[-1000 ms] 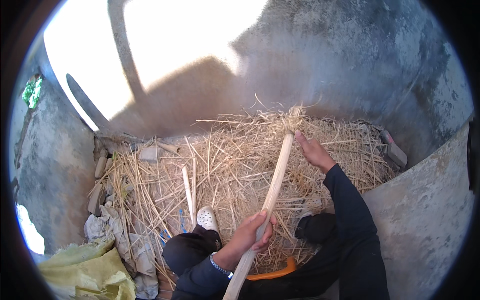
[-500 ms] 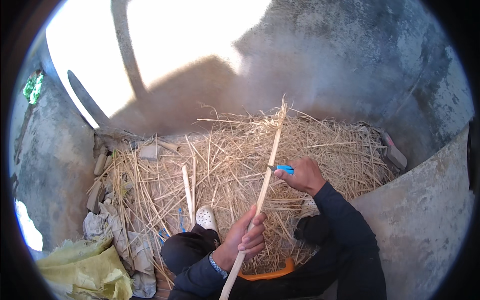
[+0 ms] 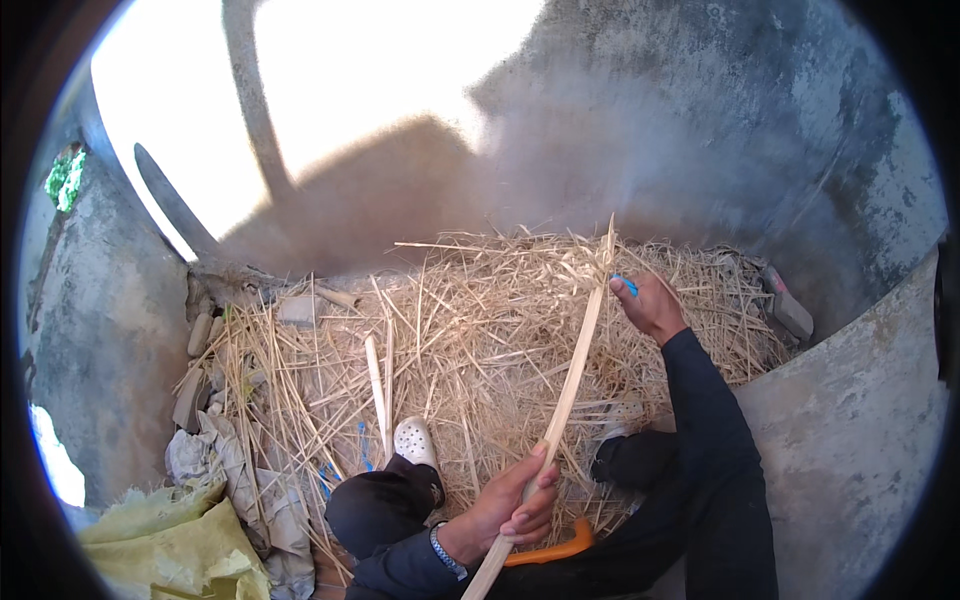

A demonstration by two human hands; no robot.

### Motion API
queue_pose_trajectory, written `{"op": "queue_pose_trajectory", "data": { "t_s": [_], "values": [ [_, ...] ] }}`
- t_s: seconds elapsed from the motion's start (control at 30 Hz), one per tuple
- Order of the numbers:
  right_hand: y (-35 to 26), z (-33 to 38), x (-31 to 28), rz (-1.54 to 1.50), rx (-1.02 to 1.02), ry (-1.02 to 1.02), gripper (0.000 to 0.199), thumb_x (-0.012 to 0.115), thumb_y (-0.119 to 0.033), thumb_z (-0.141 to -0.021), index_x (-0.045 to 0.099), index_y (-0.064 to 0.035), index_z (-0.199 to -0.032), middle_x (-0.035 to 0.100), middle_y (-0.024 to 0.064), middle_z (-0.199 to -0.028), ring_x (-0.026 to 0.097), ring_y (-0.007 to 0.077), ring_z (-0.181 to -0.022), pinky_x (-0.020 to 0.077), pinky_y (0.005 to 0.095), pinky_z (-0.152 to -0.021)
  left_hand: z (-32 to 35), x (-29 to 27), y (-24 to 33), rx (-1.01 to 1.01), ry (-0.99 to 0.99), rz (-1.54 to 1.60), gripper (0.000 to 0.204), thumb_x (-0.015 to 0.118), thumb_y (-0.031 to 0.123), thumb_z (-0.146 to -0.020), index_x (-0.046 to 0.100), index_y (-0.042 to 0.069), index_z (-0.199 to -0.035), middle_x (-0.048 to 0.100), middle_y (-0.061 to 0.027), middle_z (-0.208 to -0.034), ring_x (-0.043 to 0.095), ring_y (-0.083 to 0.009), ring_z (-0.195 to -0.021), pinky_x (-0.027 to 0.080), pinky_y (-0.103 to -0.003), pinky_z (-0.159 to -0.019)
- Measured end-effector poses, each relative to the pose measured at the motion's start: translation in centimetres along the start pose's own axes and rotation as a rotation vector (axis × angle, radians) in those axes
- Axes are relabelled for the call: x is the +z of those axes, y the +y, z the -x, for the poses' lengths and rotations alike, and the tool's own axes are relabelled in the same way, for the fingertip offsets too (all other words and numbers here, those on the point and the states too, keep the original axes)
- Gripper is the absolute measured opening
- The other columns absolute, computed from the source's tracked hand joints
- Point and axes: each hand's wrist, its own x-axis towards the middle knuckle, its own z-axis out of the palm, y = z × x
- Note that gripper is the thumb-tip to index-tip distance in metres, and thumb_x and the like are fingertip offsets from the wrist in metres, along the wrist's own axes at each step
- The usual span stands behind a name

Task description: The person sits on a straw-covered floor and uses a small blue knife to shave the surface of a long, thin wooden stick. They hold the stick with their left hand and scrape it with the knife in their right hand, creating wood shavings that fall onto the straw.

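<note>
My left hand (image 3: 508, 508) is closed around the lower part of a long pale split strip of bamboo or wood (image 3: 573, 380), which slants up and away to the right. Fine curled shavings cling near the strip's far end. My right hand (image 3: 652, 308) grips a blue-handled knife (image 3: 627, 286) close to that end. The blade is hidden in this frame, so whether it touches the strip is unclear.
A wide heap of straw-like shavings (image 3: 480, 320) covers the ground before a concrete wall (image 3: 640, 130). A white clog (image 3: 414, 441) is on my left foot. Nearby lie an orange curved handle (image 3: 555, 548), a yellowish sack (image 3: 185, 550), and a brick-like block (image 3: 790, 305).
My right hand and the knife have moved up along the strip toward its far end. The strip and my left hand have shifted slightly right.
</note>
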Motion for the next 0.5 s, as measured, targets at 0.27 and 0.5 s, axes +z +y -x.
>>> {"op": "queue_pose_trajectory", "data": {
  "t_s": [0.27,0.5],
  "values": [
    [-0.1,0.6,1.5,-0.923,0.628,-0.693,0.077,0.027,-0.082,-0.085,0.034,-0.0146,-0.05,0.031,-0.0028,-0.043,0.03,0.0101,-0.035,0.0259,0.0281,-0.035,-0.8,0.1,1.2,0.09,0.225,-0.264,0.039,0.03,0.04,-0.105,0.044,0.01,-0.084,0.039,0.001,-0.045,0.031,-0.0084,-0.027,0.028,-0.023,-0.027],
    [-7.4,5.5,2.4,-0.857,0.3,-0.652,0.078,0.03,-0.079,-0.087,0.042,-0.01,-0.052,0.036,0.0022,-0.042,0.034,0.017,-0.034,0.0307,0.0318,-0.037,0.1,-1.0,3.2,0.202,0.3,-0.271,0.041,0.029,0.04,-0.105,0.046,0.011,-0.082,0.04,0.0022,-0.045,0.032,-0.0082,-0.027,0.029,-0.023,-0.027]
  ]
}}
